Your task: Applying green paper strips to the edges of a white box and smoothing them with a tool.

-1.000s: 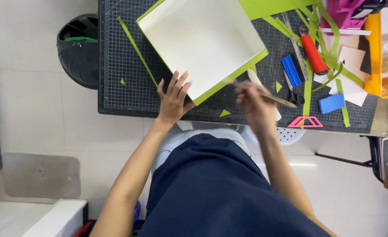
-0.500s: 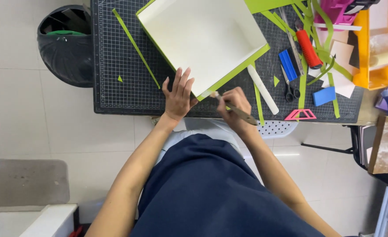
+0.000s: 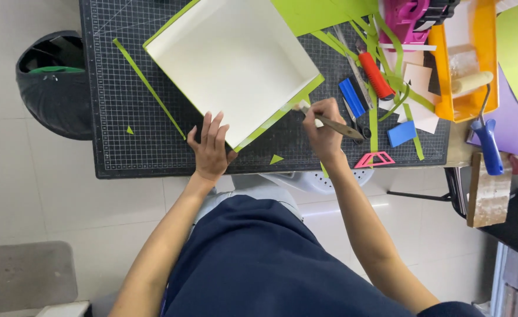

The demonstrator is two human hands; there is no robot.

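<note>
A shallow white box (image 3: 229,64) with lime-green outer sides lies tilted on the black cutting mat (image 3: 136,152). My left hand (image 3: 210,147) rests flat with fingers spread on the box's near corner. My right hand (image 3: 323,132) grips a slim brush (image 3: 335,123) whose tip touches the green strip along the box's right edge. The brush handle points right, toward the tools.
Right of the box lie green paper strips (image 3: 382,64), a red-handled cutter (image 3: 375,73), blue blocks (image 3: 401,134), a pink triangle (image 3: 375,159) and scissors. An orange tray (image 3: 467,58) holds a paint roller (image 3: 486,135). A black bin (image 3: 53,82) stands on the floor at the left.
The view has shifted left and down over the mat. My right hand has carried the brush up from the mat's front edge to the box's right side. My left hand stays on the box corner.
</note>
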